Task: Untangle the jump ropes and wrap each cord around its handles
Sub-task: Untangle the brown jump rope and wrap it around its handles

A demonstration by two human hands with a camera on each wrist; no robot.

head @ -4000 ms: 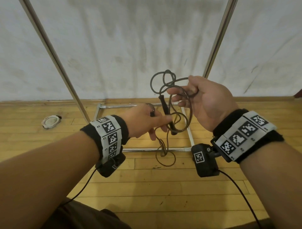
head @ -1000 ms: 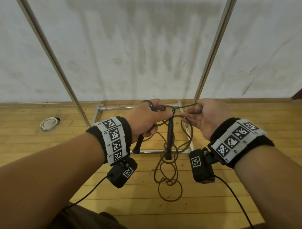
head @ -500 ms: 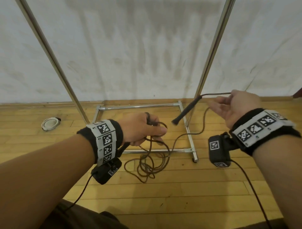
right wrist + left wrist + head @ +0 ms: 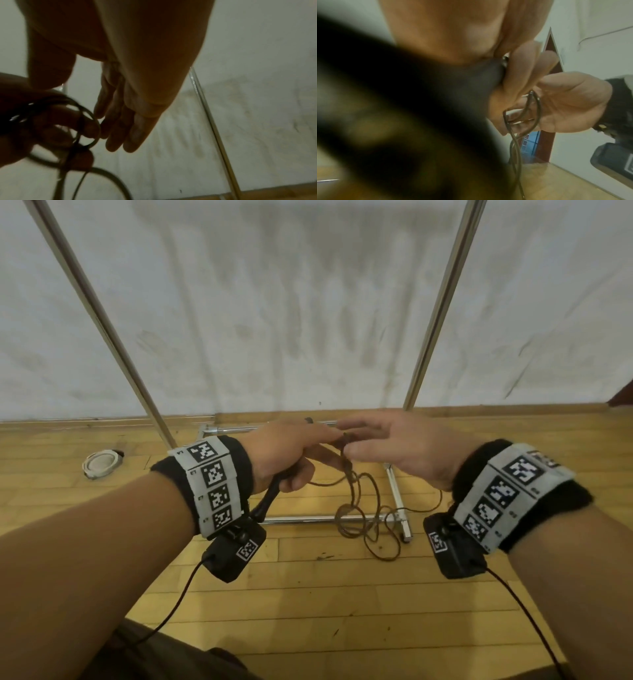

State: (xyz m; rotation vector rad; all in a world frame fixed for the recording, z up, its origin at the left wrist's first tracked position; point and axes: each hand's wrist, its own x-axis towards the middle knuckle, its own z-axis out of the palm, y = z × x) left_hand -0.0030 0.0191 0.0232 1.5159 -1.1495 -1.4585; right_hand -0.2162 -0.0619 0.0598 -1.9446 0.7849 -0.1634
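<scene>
Both hands are up in front of the chest, nearly touching. The left hand (image 4: 284,453) has its fingers curled round a black jump-rope handle (image 4: 265,503), which pokes out below the palm toward the wrist, and it's also got a few strands of the thin dark brown cord (image 4: 356,501) caught up at its fingertips. In the left wrist view the handle (image 4: 471,75) fills most of the shot as a dark blur, with the cord (image 4: 522,115) looping down past the fingers.

The right hand (image 4: 404,453) is relaxed with fingers mostly straight, tips right at the spot where the cord meets the left hand. From the right wrist view its fingers (image 4: 130,128) look extended and loose; I can't tell whether the thumb and a finger actually pinch a strand or only touch it.

From the hands the cord drops in several messy loops onto the yellowish wooden plank floor (image 4: 342,594), lying over the front bar of a shiny metal frame (image 4: 301,520) on the floor. Two slanted metal poles (image 4: 442,302) rise against the stained white wall (image 4: 274,302). A small round white thing (image 4: 102,463) sits on the floor off to the left, well apart from the rope. Both wrists wear black bands with square black-and-white marker tags (image 4: 214,484).
</scene>
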